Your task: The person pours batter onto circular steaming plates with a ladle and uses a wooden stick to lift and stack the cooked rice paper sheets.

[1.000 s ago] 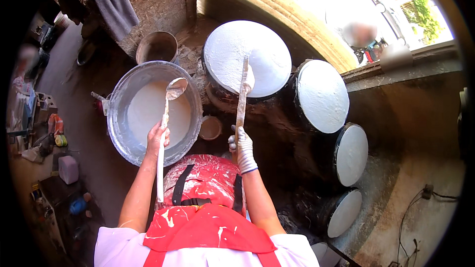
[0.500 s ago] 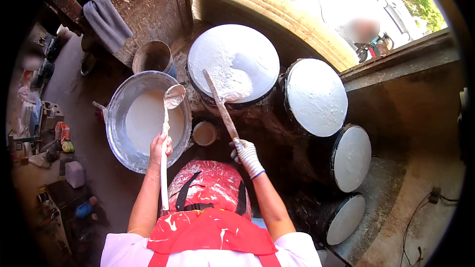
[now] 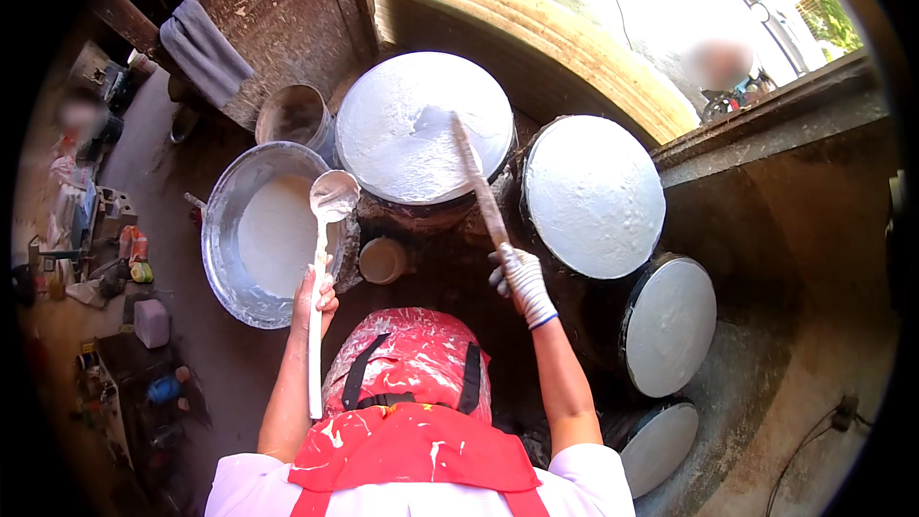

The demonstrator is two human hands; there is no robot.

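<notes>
Grips a ladle (image 3: 333,197) in the bare left hand (image 3: 324,302), holding its bowl above the right side of a tub (image 3: 212,249) of pale liquid. Wraps the gloved right hand (image 3: 523,281) round a stick (image 3: 487,206), slanting far and left over the far white disc (image 3: 412,115); cannot tell touching from hovering there. Has three more discs (image 3: 595,196) at right, curving nearer, and a pot (image 3: 383,260) just right of the tub.
</notes>
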